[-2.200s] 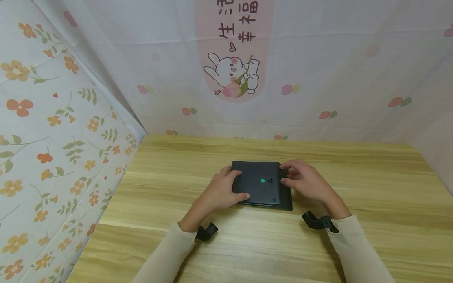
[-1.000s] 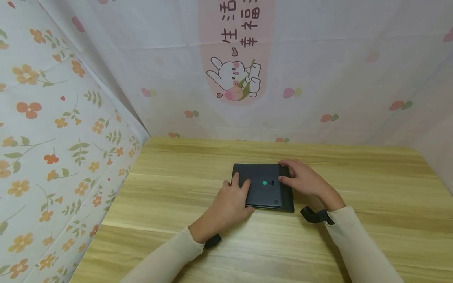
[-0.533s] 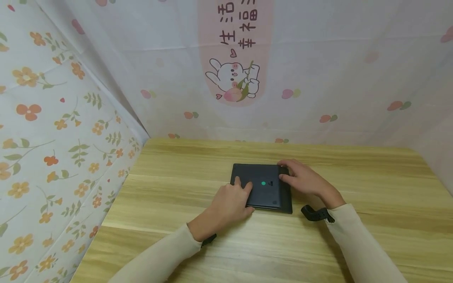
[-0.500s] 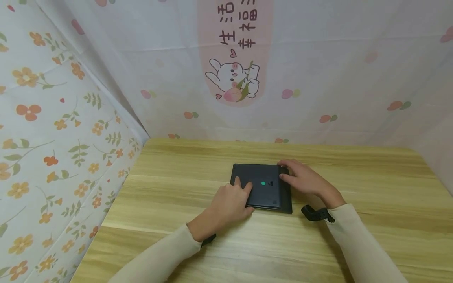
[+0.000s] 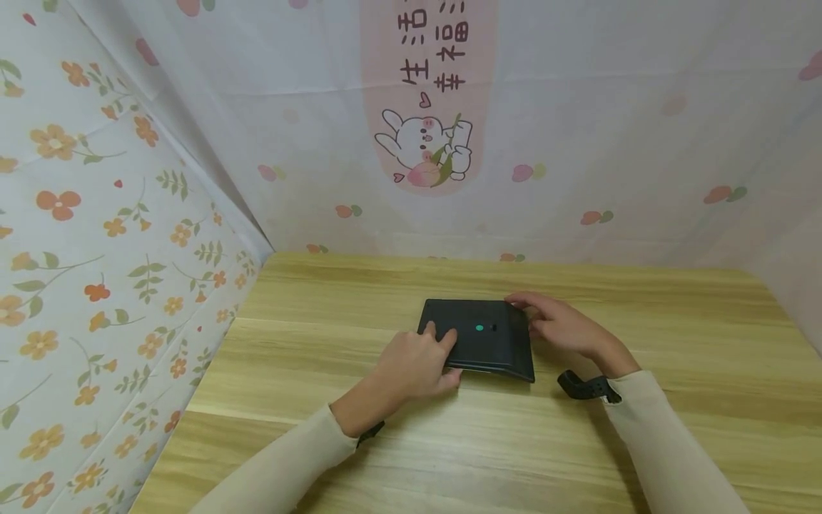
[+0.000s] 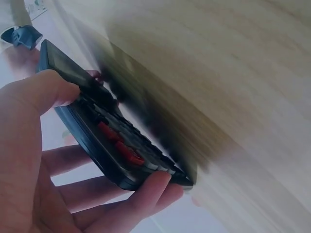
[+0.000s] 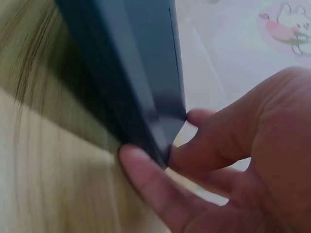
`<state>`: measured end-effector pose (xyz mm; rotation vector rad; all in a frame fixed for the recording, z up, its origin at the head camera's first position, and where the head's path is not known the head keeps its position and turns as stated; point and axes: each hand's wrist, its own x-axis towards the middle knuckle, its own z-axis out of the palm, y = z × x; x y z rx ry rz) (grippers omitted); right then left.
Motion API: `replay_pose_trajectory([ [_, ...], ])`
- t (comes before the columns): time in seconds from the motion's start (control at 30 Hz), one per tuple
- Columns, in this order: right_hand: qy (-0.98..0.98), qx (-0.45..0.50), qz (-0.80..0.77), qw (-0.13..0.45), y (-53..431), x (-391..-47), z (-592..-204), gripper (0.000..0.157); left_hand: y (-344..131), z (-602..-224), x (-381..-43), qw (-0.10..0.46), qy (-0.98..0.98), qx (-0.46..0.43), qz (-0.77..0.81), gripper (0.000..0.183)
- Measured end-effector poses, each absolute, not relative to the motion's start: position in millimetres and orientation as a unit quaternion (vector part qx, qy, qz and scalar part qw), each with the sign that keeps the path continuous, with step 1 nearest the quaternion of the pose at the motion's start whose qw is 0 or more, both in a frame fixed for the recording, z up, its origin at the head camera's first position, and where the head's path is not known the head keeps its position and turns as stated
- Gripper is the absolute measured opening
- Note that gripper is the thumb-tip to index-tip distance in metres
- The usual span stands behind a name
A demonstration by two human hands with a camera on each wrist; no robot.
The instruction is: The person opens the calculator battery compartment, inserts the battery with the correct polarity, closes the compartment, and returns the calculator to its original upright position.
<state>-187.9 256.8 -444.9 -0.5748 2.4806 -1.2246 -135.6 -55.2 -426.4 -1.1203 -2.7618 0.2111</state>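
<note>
A black calculator [image 5: 472,314] is held back side up and tilted over the table, with a green dot on its back. My left hand [image 5: 411,364] grips its near left side, fingers on the back and thumb underneath. In the left wrist view the underside of the calculator [image 6: 129,153] shows dark keys, a pair of red keys and a display, with the thumb against this face. My right hand [image 5: 571,332] holds the right end at its far corner. In the right wrist view, fingers of the right hand [image 7: 272,145] lie on both sides of that edge.
The wood-grain table [image 5: 321,343] stretches out around the calculator. A white cloth with a rabbit print [image 5: 424,143] hangs behind the table, and a flowered cloth [image 5: 96,285] hangs at the left. Black wrist cameras [image 5: 581,385] are strapped below both sleeves.
The left hand shifted to the near left side and took a grip with its thumb below. The calculator has tilted up from lying flat. The right thumb has left its back for the right edge.
</note>
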Motion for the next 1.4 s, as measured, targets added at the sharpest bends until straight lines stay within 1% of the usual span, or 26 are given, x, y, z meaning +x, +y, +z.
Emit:
replay_pose_trajectory([
  [0.2, 0.864, -0.214, -0.429, 0.153, 265, -186, -452, 0.073, -58, -426, -135, 0.082, -0.924, -0.370, 0.052, 0.060],
  [0.37, 0.876, -0.215, -0.409, 0.134, 265, -185, -452, 0.077, -63, -423, -134, 0.093, -0.924, -0.370, 0.037, 0.057],
  [0.6, 0.897, -0.233, -0.370, 0.070, 266, -185, -449, 0.071, -69, -421, -134, 0.103, -0.922, -0.373, -0.004, 0.054],
  [0.83, 0.906, -0.237, -0.349, 0.032, 269, -183, -446, 0.064, -75, -420, -135, 0.100, -0.917, -0.381, -0.067, 0.050],
  [1.07, 0.913, -0.240, -0.331, -0.010, 272, -182, -449, 0.061, -79, -422, -136, 0.142, -0.905, -0.384, -0.116, 0.042],
  [1.23, 0.913, -0.236, -0.329, -0.040, 273, -181, -447, 0.056, -79, -422, -136, 0.158, -0.900, -0.379, -0.150, 0.038],
  [1.4, 0.912, -0.236, -0.331, -0.059, 274, -180, -445, 0.053, -79, -421, -136, 0.180, -0.889, -0.379, -0.183, 0.033],
])
